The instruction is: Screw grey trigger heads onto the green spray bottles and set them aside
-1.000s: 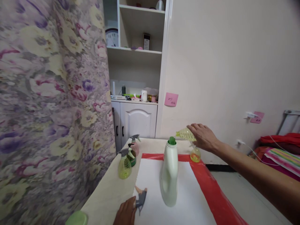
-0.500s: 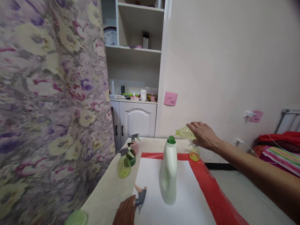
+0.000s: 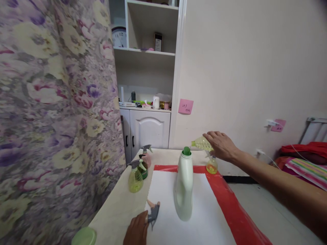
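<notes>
My right hand (image 3: 221,145) is wrapped round a small clear yellow-green bottle (image 3: 201,143), tipped on its side with its neck pointing at the green funnel-like top (image 3: 187,151) of a tall white detergent bottle (image 3: 184,186). The white bottle stands upright on a white sheet (image 3: 204,217). My left hand (image 3: 136,231) rests at the sheet's near left corner, fingers closed on a grey and pink spray-trigger head (image 3: 153,212).
Several small spray bottles (image 3: 135,177) stand at the table's left; another yellow one (image 3: 212,165) sits behind my right hand. A green lid (image 3: 84,237) lies near left. Red mat (image 3: 230,207) under the sheet. Floral curtain (image 3: 51,112) on the left, white cabinet (image 3: 149,129) behind.
Hands and bottles keep their places; only the view has drifted slightly.
</notes>
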`<act>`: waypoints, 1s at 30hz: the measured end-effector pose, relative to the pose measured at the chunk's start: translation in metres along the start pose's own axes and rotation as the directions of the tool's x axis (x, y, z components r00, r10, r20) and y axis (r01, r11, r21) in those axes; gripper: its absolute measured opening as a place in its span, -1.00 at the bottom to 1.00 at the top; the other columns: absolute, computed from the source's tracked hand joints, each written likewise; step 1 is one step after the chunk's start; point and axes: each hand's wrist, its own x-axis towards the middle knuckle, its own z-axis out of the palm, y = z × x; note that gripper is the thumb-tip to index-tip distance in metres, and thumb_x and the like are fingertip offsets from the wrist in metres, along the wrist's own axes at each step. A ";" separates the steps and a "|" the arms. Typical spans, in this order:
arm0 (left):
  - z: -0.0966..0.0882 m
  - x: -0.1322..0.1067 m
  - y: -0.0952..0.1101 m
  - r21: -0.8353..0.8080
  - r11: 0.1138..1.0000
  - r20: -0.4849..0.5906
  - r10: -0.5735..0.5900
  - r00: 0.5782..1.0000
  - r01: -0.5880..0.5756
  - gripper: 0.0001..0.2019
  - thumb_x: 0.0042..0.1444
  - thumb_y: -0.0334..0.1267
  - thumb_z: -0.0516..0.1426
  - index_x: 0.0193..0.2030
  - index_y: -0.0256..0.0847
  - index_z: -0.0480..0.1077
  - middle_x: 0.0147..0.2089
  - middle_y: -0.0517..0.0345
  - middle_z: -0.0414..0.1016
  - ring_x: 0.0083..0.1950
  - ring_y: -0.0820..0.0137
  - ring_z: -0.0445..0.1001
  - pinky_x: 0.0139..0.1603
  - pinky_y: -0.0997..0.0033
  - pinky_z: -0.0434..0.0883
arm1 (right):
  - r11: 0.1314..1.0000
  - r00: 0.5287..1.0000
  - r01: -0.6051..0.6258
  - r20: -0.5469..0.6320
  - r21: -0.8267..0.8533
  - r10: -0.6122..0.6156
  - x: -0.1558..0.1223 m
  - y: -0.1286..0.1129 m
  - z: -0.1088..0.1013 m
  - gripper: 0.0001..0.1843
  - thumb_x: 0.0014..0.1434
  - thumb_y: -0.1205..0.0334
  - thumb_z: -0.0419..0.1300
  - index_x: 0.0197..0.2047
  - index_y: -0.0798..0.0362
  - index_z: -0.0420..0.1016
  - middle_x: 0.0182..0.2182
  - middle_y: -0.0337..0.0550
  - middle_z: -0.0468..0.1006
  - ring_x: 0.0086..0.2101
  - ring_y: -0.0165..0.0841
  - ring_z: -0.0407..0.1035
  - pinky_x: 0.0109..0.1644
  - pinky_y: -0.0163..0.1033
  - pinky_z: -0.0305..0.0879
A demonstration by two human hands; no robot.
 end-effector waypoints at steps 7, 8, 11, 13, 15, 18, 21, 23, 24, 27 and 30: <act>0.000 -0.001 0.000 -0.033 0.999 0.020 -0.025 0.999 0.025 -0.65 0.22 -0.19 -0.01 0.06 -0.22 0.42 0.02 -0.01 0.59 0.05 0.25 0.51 0.09 0.17 0.47 | 1.000 1.000 0.005 0.001 -0.008 -0.005 0.001 0.002 0.000 -0.31 -0.08 0.40 0.17 0.16 0.01 0.18 0.09 0.05 0.42 0.02 -0.07 0.31 -0.03 -0.06 0.24; 0.000 -0.001 0.001 -0.032 0.999 0.021 -0.026 0.999 0.027 -0.66 0.22 -0.19 -0.01 0.06 -0.22 0.42 0.02 -0.01 0.59 0.05 0.24 0.51 0.09 0.17 0.48 | 1.000 1.000 0.006 0.000 -0.010 -0.006 0.001 0.002 -0.001 -0.32 -0.07 0.40 0.17 0.16 0.01 0.18 0.09 0.05 0.42 0.02 -0.07 0.31 -0.03 -0.06 0.24; 0.001 -0.001 0.001 -0.021 1.000 0.001 -0.012 1.000 0.012 -0.67 0.22 -0.19 0.00 0.04 -0.21 0.43 0.01 0.01 0.60 0.03 0.25 0.53 0.07 0.18 0.49 | 1.000 1.000 0.009 -0.001 -0.016 -0.009 0.002 0.003 -0.001 -0.33 -0.08 0.41 0.16 0.15 0.01 0.19 0.08 0.04 0.42 0.02 -0.06 0.31 -0.04 -0.06 0.24; 0.002 -0.001 0.000 -0.007 1.000 -0.032 0.015 0.999 -0.015 -0.68 0.21 -0.18 0.02 0.03 -0.20 0.43 -0.01 0.02 0.60 0.02 0.25 0.53 0.06 0.19 0.50 | 1.000 1.000 0.010 0.001 -0.019 -0.010 0.002 0.003 -0.001 -0.33 -0.08 0.41 0.16 0.15 0.01 0.19 0.07 0.04 0.43 0.02 -0.05 0.32 -0.04 -0.06 0.25; 0.004 -0.001 -0.001 0.010 0.999 -0.070 0.046 0.996 -0.045 -0.69 0.21 -0.17 0.03 0.02 -0.18 0.43 -0.02 0.04 0.61 0.00 0.25 0.54 0.03 0.20 0.51 | 1.000 1.000 0.012 0.003 -0.021 -0.012 0.003 0.002 -0.002 -0.33 -0.08 0.41 0.16 0.15 0.01 0.19 0.07 0.04 0.43 0.01 -0.05 0.32 -0.04 -0.06 0.24; 0.004 -0.002 -0.002 0.034 0.997 -0.103 0.078 0.992 -0.074 -0.70 0.21 -0.19 0.04 0.02 -0.18 0.42 -0.06 0.05 0.62 -0.03 0.26 0.55 -0.01 0.23 0.52 | 1.000 1.000 0.016 0.005 -0.024 -0.016 0.003 0.001 -0.002 -0.31 -0.08 0.41 0.16 0.16 0.01 0.18 0.08 0.05 0.43 0.01 -0.06 0.32 -0.05 -0.06 0.23; 0.002 -0.001 -0.001 0.054 0.995 -0.098 0.090 0.991 -0.085 -0.71 0.21 -0.21 0.04 0.02 -0.19 0.42 -0.08 0.06 0.62 -0.06 0.28 0.56 -0.03 0.25 0.53 | 0.999 1.000 0.025 0.006 -0.027 -0.025 0.003 0.000 -0.003 -0.31 -0.09 0.42 0.17 0.16 0.01 0.18 0.08 0.05 0.43 0.01 -0.06 0.31 -0.04 -0.07 0.23; 0.001 -0.001 0.000 0.065 0.994 -0.100 0.093 0.991 -0.087 -0.71 0.21 -0.22 0.04 0.02 -0.20 0.42 -0.08 0.05 0.62 -0.05 0.27 0.56 -0.03 0.24 0.54 | 0.999 1.000 0.029 0.005 -0.031 -0.028 0.004 -0.001 -0.003 -0.31 -0.09 0.42 0.16 0.15 0.01 0.18 0.08 0.04 0.43 0.02 -0.06 0.31 -0.04 -0.07 0.22; 0.001 -0.001 0.001 0.068 0.994 -0.101 0.094 0.991 -0.087 -0.71 0.21 -0.21 0.04 0.02 -0.21 0.42 -0.07 0.05 0.62 -0.05 0.27 0.56 -0.03 0.23 0.54 | 0.999 1.000 0.029 0.005 -0.033 -0.029 0.004 -0.001 -0.003 -0.32 -0.10 0.43 0.16 0.15 0.01 0.19 0.07 0.04 0.43 0.01 -0.06 0.32 -0.04 -0.07 0.22; 0.002 -0.001 0.000 0.067 0.994 -0.088 0.091 0.992 -0.085 -0.71 0.21 -0.21 0.04 0.02 -0.19 0.42 -0.06 0.05 0.62 -0.04 0.26 0.56 -0.02 0.23 0.53 | 0.999 1.000 0.029 0.002 -0.041 -0.029 0.005 -0.002 -0.002 -0.32 -0.10 0.45 0.15 0.14 0.03 0.20 0.06 0.05 0.44 0.00 -0.05 0.32 -0.05 -0.06 0.23; 0.005 -0.001 -0.001 0.062 0.995 -0.082 0.089 0.993 -0.084 -0.69 0.22 -0.19 0.03 0.04 -0.22 0.41 -0.03 0.01 0.61 -0.01 0.25 0.55 0.02 0.19 0.52 | 0.998 0.999 0.040 0.002 -0.044 -0.040 0.005 -0.002 -0.002 -0.32 -0.10 0.45 0.14 0.14 0.02 0.19 0.06 0.04 0.44 0.01 -0.06 0.32 -0.06 -0.06 0.24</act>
